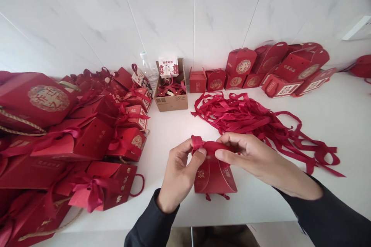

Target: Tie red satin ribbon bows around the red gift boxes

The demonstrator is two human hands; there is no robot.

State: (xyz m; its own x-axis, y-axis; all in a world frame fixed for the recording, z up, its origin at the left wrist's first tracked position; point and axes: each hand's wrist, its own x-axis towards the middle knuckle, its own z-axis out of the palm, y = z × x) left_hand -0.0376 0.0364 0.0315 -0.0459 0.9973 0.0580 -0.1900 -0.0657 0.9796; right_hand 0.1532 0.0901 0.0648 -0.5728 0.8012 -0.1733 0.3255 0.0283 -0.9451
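Red satin ribbon [213,147] held in two bare hands above one small red card gift box, lower centre of the frame.
Left hand [180,171]: thumb and fingers pinching a loop of the ribbon; right hand [256,158]: thumb and fingertips pinching the same strip a little farther right. Handling, as judged: strip best kept flat and untwisted, loop pinned by the left thumb, tension light and even, so that the thin card does not buckle. Position: ribbon spans the gap between the hands; red card gift box [215,179], with curved flaps and gold lettering, sits between and just below them on the white tabletop [171,131]; whether ribbon and box are fastened cannot be told. Loose heap of red satin ribbons [240,115]: beyond the right hand, right of centre.
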